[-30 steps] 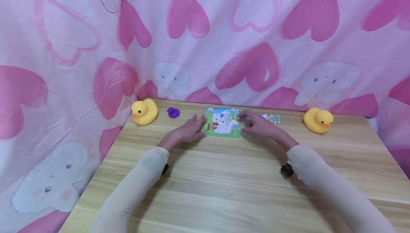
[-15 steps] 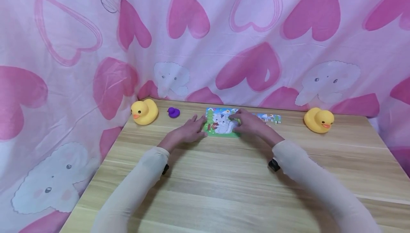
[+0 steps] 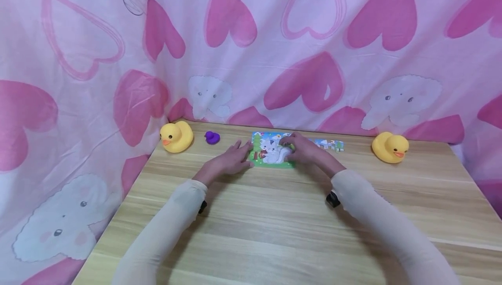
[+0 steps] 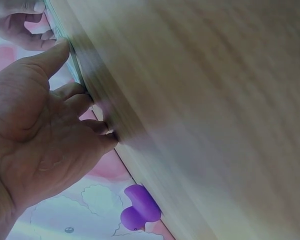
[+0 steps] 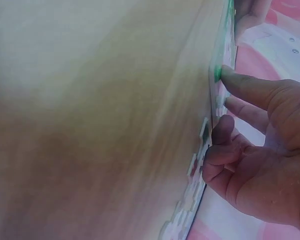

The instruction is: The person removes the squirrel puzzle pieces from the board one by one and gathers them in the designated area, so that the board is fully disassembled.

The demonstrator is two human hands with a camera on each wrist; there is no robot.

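Note:
A squirrel-picture jigsaw puzzle (image 3: 270, 150) lies flat near the table's back edge, its right end partly covered by a hand. My left hand (image 3: 234, 158) rests at the puzzle's left edge, thumb and fingers spread and touching the border; the left wrist view shows nothing gripped in it. With thumb and index finger apart, my right hand (image 3: 307, 150) touches the top of the puzzle's right part. Its other fingers bend inward in the right wrist view. Several puzzle pieces (image 3: 332, 144) lie just beyond and to the right of that hand, some hidden by it.
A yellow rubber duck (image 3: 177, 137) and a small purple duck (image 3: 212, 137) stand at the back left. Another yellow duck (image 3: 389, 147) is at the back right. A pink heart-patterned curtain (image 3: 251, 58) hangs close behind the wooden table (image 3: 266, 219).
My right hand has shifted left from beside the puzzle's right edge onto its right part, then stayed nearly still. My left hand has kept its place.

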